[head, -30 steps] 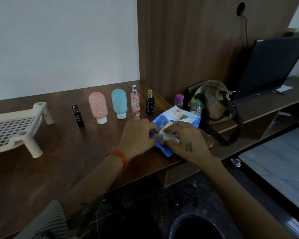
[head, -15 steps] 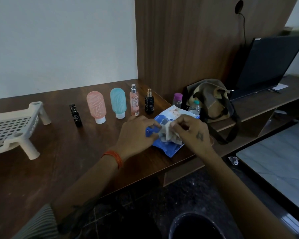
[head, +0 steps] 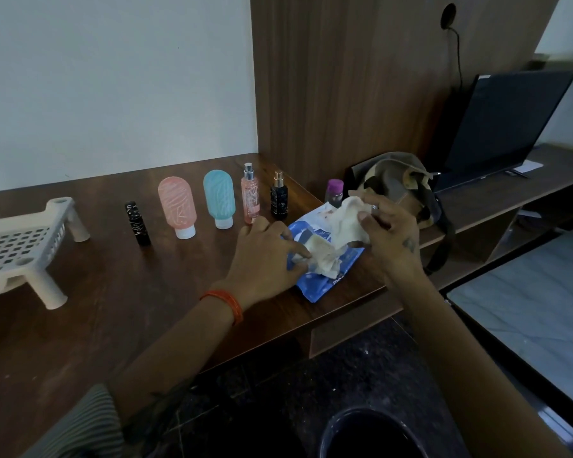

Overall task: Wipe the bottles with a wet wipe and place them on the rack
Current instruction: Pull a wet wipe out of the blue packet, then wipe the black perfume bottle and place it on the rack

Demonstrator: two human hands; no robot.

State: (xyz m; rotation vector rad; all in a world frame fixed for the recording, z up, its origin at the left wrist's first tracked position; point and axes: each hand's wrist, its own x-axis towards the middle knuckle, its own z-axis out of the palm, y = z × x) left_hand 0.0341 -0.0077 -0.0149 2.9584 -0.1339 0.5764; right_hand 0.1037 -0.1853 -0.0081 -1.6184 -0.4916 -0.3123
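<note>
A blue wet-wipe pack (head: pixel 326 279) lies on the brown table (head: pixel 119 292) near its right front corner. My left hand (head: pixel 265 256) presses down on the pack's left part. My right hand (head: pixel 387 233) pinches a white wet wipe (head: pixel 341 226) and holds it up out of the pack. Behind stand a small black bottle (head: pixel 138 223), a pink bottle (head: pixel 177 206), a blue bottle (head: pixel 219 198), a pink spray bottle (head: pixel 250 193) and a black spray bottle (head: pixel 278 195). A white perforated rack (head: pixel 24 249) stands at the left.
A purple-capped bottle (head: pixel 334 191) and a tan bag (head: pixel 397 183) sit right of the pack, by the wooden panel. A dark monitor (head: pixel 506 123) stands on the lower shelf at right. A dark bin (head: pixel 374 434) is on the floor below.
My right hand has risen and moved right, drawing the wipe up out of the pack. My left hand stays pressed on the pack.
</note>
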